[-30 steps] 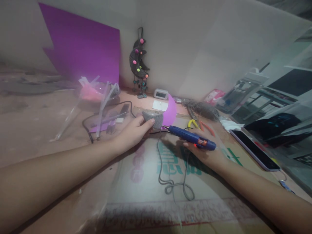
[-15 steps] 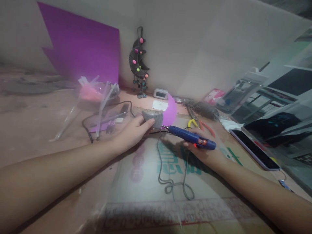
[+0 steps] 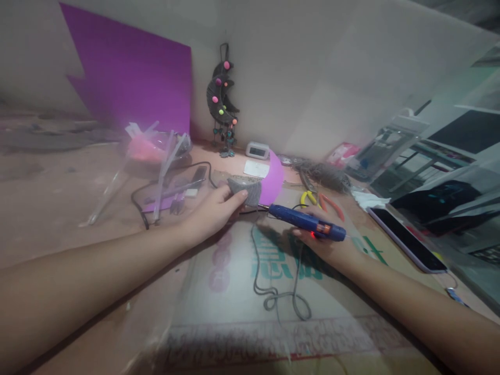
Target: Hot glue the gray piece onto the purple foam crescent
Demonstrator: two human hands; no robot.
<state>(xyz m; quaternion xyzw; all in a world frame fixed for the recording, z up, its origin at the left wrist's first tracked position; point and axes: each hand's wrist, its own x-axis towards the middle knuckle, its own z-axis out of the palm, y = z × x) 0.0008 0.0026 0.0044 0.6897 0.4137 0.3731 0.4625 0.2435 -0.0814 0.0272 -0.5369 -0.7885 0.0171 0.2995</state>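
My left hand [image 3: 224, 208] pinches a crescent moon cutout [image 3: 272, 182], purple at its far part and wrapped in grey cord at the near part. In my right hand [image 3: 318, 232] is a blue glue gun [image 3: 304, 220] with a small red light on. Its metal tip meets the lower edge of the wrapped part, close to my left thumb. A loose grey cord [image 3: 255, 260] trails down from the crescent and loops on the printed board [image 3: 219, 323] below.
Against the wall lean purple sheets [image 3: 144, 78] and a finished-looking moon hanging [image 3: 221, 99]. Glue sticks [image 3: 162, 177] lie left; a small clock [image 3: 258, 150], grey yarn [image 3: 326, 175], yellow-handled pliers [image 3: 308, 198] and orange handles [image 3: 331, 205] sit behind. A phone [image 3: 406, 239] lies right.
The glue gun has shifted slightly left and down, its tip moving along the lower edge of the wrapped part. My left hand has stayed still.
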